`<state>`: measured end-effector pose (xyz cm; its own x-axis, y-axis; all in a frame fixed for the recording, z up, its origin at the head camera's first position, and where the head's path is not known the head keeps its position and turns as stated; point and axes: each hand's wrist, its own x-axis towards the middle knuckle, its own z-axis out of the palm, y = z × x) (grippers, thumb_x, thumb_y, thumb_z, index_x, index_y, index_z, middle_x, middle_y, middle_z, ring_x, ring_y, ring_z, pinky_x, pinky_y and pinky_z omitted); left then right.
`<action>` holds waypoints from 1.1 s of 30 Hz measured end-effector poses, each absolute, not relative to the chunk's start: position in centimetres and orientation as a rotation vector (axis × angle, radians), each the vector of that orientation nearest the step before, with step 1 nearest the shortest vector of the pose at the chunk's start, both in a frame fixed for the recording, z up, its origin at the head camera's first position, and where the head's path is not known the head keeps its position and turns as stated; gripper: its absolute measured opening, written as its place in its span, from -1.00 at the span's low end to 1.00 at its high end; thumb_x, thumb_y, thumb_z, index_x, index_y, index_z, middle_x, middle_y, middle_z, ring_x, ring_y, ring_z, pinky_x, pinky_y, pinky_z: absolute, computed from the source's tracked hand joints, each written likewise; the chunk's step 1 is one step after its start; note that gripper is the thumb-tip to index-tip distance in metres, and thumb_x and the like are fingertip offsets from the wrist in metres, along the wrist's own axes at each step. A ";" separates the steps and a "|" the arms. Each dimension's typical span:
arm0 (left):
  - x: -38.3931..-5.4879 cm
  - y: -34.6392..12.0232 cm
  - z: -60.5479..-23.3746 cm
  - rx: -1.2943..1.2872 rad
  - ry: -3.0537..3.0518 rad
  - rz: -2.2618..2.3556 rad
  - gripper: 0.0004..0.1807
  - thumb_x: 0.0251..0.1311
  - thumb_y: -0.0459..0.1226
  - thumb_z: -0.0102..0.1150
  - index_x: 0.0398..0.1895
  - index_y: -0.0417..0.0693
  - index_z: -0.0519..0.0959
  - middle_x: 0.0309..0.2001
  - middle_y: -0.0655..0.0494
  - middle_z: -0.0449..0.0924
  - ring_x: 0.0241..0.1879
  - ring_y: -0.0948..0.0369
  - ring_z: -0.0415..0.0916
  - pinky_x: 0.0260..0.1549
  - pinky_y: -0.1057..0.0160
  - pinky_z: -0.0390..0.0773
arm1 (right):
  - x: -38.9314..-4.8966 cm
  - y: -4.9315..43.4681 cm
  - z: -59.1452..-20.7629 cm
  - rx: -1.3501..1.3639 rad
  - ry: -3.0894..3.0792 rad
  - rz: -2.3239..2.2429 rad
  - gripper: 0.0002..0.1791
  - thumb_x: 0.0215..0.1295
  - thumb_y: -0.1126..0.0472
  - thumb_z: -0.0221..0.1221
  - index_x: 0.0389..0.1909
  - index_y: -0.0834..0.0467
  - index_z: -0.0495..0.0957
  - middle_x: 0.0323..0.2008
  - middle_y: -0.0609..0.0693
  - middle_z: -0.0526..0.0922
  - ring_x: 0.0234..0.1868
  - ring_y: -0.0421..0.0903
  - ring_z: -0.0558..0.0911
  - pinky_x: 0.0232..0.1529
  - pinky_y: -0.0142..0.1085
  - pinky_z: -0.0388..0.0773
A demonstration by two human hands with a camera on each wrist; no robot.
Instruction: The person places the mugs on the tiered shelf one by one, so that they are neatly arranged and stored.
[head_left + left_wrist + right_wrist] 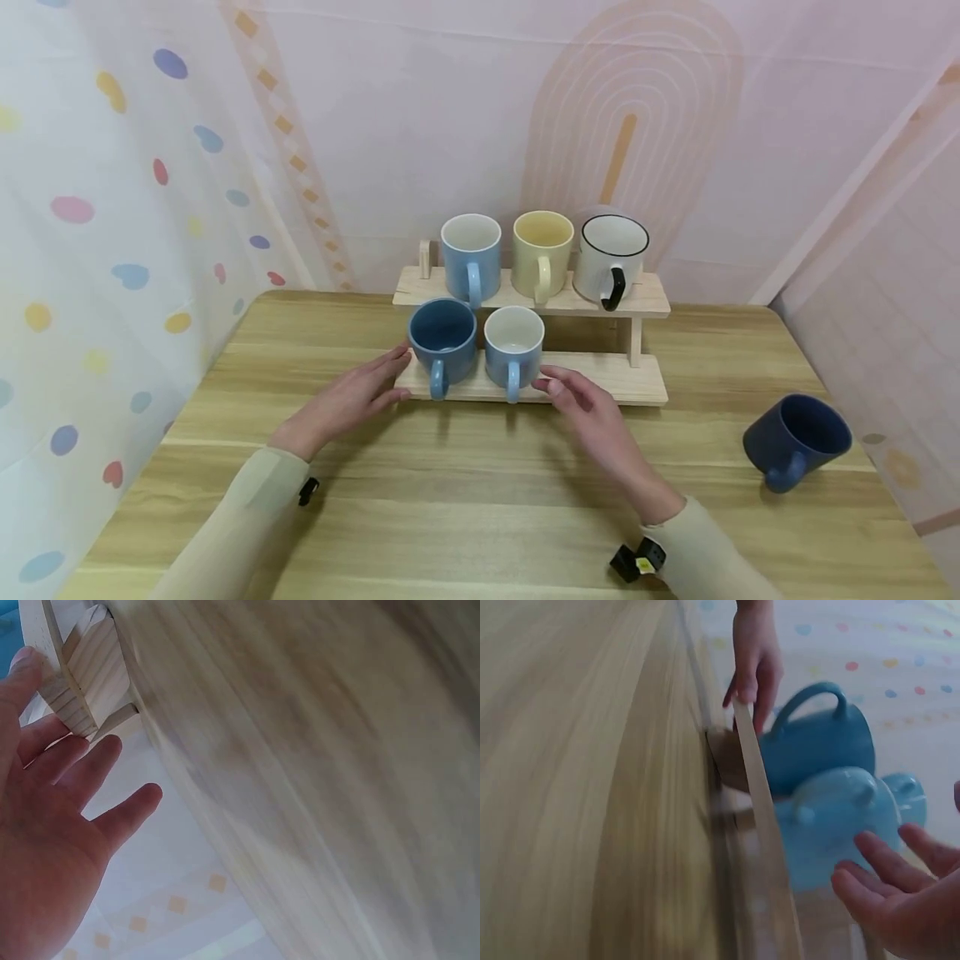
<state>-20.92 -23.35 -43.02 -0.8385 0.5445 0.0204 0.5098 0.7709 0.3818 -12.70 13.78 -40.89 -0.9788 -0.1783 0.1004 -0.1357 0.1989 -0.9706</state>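
My left hand [360, 390] touches the left end of a two-tier wooden shelf [600, 379], its thumb at the front corner of the lower board. The left wrist view shows its fingers spread, fingertips against the board's end. On the lower board beside that hand stands a medium-blue mug [455, 367], handle towards me. To its right is a light-blue mug [525, 367] with a white inside. My right hand [600, 425] hovers by this mug's right side, fingertips close to it and loosely bent, holding nothing; in the right wrist view its fingers are apart.
Along the upper board stand a light-blue mug [487, 265], a yellow mug [528, 267] and a white mug [596, 275] with a black rim and handle. A navy mug [768, 437] lies tilted at the right of the wooden table [465, 517]. Patterned cloth [435, 100] hangs behind.
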 end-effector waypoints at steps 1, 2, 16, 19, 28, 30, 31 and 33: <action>-20.9 -23.3 -43.0 0.856 2.868 0.582 -0.20 0.49 0.07 0.13 0.60 -0.15 0.20 0.63 -0.06 0.05 0.52 -0.12 0.19 0.41 -0.23 0.28 | -12.4 14.3 -40.8 -0.341 2.436 -1.906 -0.54 0.64 0.00 0.03 0.34 0.18 0.54 0.19 0.06 0.69 0.32 -0.02 0.57 0.35 -0.15 0.47; -20.9 -23.3 -43.0 0.855 2.866 0.585 -0.20 0.48 0.07 0.14 0.60 -0.15 0.20 0.63 -0.07 0.05 0.52 -0.13 0.20 0.41 -0.23 0.28 | -12.2 14.9 -40.6 -0.366 2.460 -1.881 -0.55 0.66 0.00 0.00 0.34 0.16 0.54 0.21 0.05 0.68 0.33 -0.01 0.56 0.36 -0.14 0.46; -21.0 -23.4 -43.1 0.861 2.872 0.611 -0.21 0.46 0.04 0.19 0.59 -0.16 0.23 0.62 -0.08 0.08 0.50 -0.14 0.23 0.39 -0.25 0.30 | -8.7 22.1 -39.5 -0.433 2.874 -1.627 -0.63 0.65 0.23 -0.02 0.31 0.26 0.53 0.15 0.02 0.72 0.19 -0.29 0.61 0.13 -0.55 0.50; -21.0 -23.4 -43.1 0.860 2.872 0.618 -0.21 0.46 0.04 0.18 0.59 -0.17 0.23 0.62 -0.08 0.08 0.50 -0.14 0.23 0.39 -0.24 0.30 | -7.9 23.4 -39.2 -0.383 2.985 -1.581 -0.64 0.63 0.26 0.01 0.29 0.26 0.56 0.11 0.05 0.74 0.14 -0.45 0.58 0.08 -0.61 0.48; -21.0 -23.3 -43.0 0.865 2.875 0.609 -0.22 0.46 0.02 0.20 0.58 -0.18 0.25 0.61 -0.09 0.09 0.49 -0.14 0.24 0.38 -0.24 0.32 | -6.2 27.0 -38.9 -0.286 3.231 -1.746 -0.72 0.50 0.43 0.11 0.10 0.29 0.69 0.02 -0.33 0.72 0.05 -0.45 0.63 0.00 -0.67 0.47; -21.0 -23.4 -43.0 0.872 2.875 0.607 -0.22 0.46 0.03 0.19 0.58 -0.18 0.25 0.61 -0.08 0.09 0.49 -0.13 0.24 0.38 -0.23 0.32 | -6.0 27.7 -38.8 -0.302 3.253 -1.799 -0.73 0.48 0.48 0.11 0.08 0.36 0.68 0.01 -0.34 0.73 0.05 -0.42 0.64 -0.01 -0.66 0.48; -21.0 -23.4 -43.0 0.874 2.876 0.607 -0.22 0.46 0.04 0.19 0.58 -0.19 0.25 0.61 -0.09 0.09 0.49 -0.13 0.24 0.38 -0.23 0.32 | -5.9 28.1 -38.8 -0.305 3.256 -1.817 -0.73 0.48 0.49 0.10 0.08 0.39 0.67 0.01 -0.32 0.73 0.04 -0.40 0.65 0.00 -0.65 0.48; -20.9 -23.4 -43.0 0.874 2.875 0.607 -0.21 0.47 0.05 0.17 0.58 -0.19 0.25 0.61 -0.09 0.09 0.50 -0.14 0.24 0.38 -0.23 0.32 | -5.6 28.8 -38.6 -0.256 3.270 -1.809 -0.73 0.49 0.49 0.08 0.09 0.41 0.66 0.00 -0.33 0.73 0.05 -0.40 0.64 0.01 -0.64 0.47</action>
